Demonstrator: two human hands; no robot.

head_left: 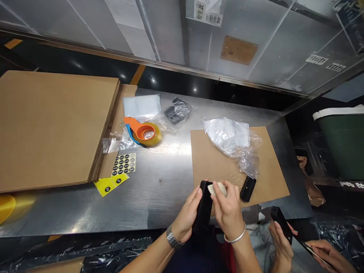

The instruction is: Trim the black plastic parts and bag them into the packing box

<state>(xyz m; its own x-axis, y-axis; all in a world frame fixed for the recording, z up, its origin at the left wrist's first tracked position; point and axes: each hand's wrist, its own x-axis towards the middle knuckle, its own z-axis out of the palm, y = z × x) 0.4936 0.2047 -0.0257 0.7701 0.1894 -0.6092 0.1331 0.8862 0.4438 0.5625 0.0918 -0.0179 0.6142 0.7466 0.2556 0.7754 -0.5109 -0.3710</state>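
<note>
My left hand [188, 212], with a metal watch on its wrist, grips a black rectangular case [203, 206] held upright over the table's front edge. In my right hand [229, 208], which wears a silver bangle, a small whitish pad [218, 189] is pinched against the upper right side of that case. Whether the pad is an eraser or a sponge I cannot tell. A second black rectangular piece [248, 189] lies on the cardboard sheet [267, 163], just right of my right hand. Behind it, a clear plastic bag with white contents [227, 134] rests on the same sheet.
Stacked cardboard [57, 129] covers the table's left end. Near it sit a tape roll with orange holder [145, 132], round-sticker sheets [124, 165] and a bagged black item [178, 110]. At lower right, another person's hands [280, 242] hold a black case [281, 224] and a thin tool.
</note>
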